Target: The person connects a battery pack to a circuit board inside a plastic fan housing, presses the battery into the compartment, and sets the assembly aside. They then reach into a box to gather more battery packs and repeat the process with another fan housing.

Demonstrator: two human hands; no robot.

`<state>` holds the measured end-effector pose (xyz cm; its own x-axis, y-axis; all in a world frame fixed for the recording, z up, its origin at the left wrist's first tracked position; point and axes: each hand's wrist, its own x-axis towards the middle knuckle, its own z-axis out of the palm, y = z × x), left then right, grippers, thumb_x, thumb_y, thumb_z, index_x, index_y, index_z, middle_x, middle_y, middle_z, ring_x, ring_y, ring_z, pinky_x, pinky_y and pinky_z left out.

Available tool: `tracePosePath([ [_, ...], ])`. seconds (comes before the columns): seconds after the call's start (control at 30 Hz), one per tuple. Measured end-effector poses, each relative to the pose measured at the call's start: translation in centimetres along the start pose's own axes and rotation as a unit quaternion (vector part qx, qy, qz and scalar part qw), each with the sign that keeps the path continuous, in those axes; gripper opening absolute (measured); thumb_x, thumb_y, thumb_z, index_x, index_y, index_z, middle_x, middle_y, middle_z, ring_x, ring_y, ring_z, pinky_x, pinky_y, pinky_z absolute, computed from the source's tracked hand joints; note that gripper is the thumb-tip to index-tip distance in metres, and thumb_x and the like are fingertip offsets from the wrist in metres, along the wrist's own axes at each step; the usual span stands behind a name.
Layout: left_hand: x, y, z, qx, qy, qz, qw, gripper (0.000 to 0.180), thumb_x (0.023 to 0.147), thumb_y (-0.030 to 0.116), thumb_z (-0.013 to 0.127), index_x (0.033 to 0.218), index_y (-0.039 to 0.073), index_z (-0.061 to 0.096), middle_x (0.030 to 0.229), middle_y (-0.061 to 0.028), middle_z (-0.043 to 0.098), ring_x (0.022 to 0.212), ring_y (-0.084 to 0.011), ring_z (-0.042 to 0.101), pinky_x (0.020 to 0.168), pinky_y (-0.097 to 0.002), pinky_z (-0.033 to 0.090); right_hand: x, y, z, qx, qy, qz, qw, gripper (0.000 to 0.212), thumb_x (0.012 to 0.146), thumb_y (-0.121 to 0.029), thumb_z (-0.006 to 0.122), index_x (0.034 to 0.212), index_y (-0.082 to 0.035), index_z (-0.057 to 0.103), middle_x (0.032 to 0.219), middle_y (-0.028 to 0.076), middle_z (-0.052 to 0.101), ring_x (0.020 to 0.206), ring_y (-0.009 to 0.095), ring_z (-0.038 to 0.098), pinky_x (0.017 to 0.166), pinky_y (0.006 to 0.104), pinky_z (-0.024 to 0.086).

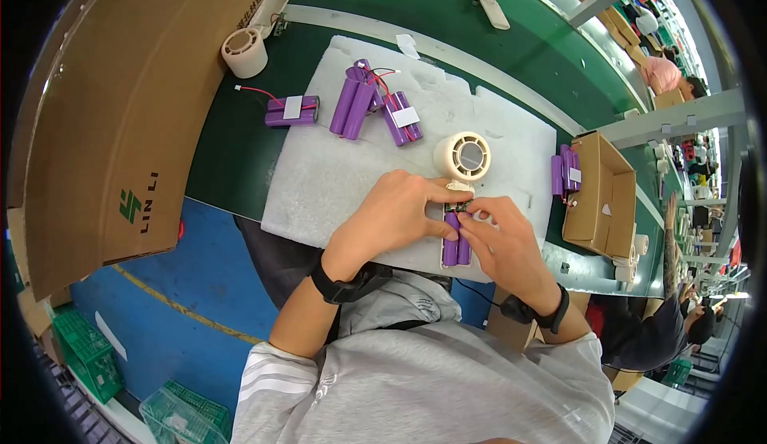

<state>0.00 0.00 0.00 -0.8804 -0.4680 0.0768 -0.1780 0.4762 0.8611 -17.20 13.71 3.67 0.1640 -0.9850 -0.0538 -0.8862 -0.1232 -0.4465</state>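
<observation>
Evidently, the foam sheet (315,180) sets the bounds here: its near edge runs along the tabletop (228,148) in front of the person, and its right edge stops just beside a small carton (586,196). A large carton (104,124) walls off the far left, with a second fan (244,54) beside it. The widest bare stretch of foam lies left of the hands, below the loose purple packs (351,109); a narrower strip runs between the right hand (505,240) and the sheet's right edge.

The fan (451,159) rests on the right part of the foam, its round head away from the person and its handle pointing toward them, ending near the near edge. It is cream, with a ring of slots around a grey centre disc. The handle is open, showing two purple cells (451,244) side by side and a small green board (459,206) next to the head, partly covered by fingers.

The left hand (435,211) has its thumb and forefinger spread apart, reaching over the handle on both sides of the board. The right hand's thumb and fingertips gather close at the board; whether they pinch anything cannot be told.
</observation>
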Motion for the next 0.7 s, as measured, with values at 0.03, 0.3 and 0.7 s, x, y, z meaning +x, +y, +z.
tracePosePath([
  [0.03, 0.1, -0.2, 0.1, -0.010, -0.002, 0.001, 1.000, 0.061, 0.065, 0.019, 0.083, 0.123, 0.020, 0.065, 0.117, -0.0075, 0.067, 0.073, -0.0198, 0.064, 0.068, -0.0295, 0.052, -0.1, -0.6, -0.2, -0.004, 0.009, -0.023, 1.000, 0.063, 0.068, -0.017, 0.081, 0.125, -0.005, 0.058, 0.131, 0.016, 0.050, 0.110, 0.035, 0.052, 0.090, 0.0395, 0.048],
  [0.3, -0.6, -1.1, 1.3, -0.079, 0.118, 0.058, 0.988, 0.056, 0.068, 0.015, 0.081, 0.121, 0.015, 0.065, 0.118, -0.0091, 0.066, 0.069, -0.0189, 0.061, 0.064, -0.0290, 0.051, 0.2, -0.6, 1.6, -0.054, 0.108, -0.016, 0.993, 0.069, 0.067, -0.014, 0.081, 0.126, 0.007, 0.053, 0.125, 0.018, 0.056, 0.111, 0.035, 0.054, 0.094, 0.0404, 0.046],
  [0.7, -1.4, -1.7, 0.4, 0.018, 0.445, 0.020, 0.895, 0.044, 0.075, 0.006, 0.071, 0.118, 0.010, 0.062, 0.121, -0.0125, 0.056, 0.097, -0.0281, 0.055, 0.080, -0.0375, 0.047, 13.9, 14.8, -9.1, -0.180, 0.134, 0.189, 0.956, 0.056, 0.081, -0.023, 0.070, 0.128, 0.003, 0.051, 0.131, 0.024, 0.051, 0.119, 0.038, 0.052, 0.100, 0.0415, 0.042],
])
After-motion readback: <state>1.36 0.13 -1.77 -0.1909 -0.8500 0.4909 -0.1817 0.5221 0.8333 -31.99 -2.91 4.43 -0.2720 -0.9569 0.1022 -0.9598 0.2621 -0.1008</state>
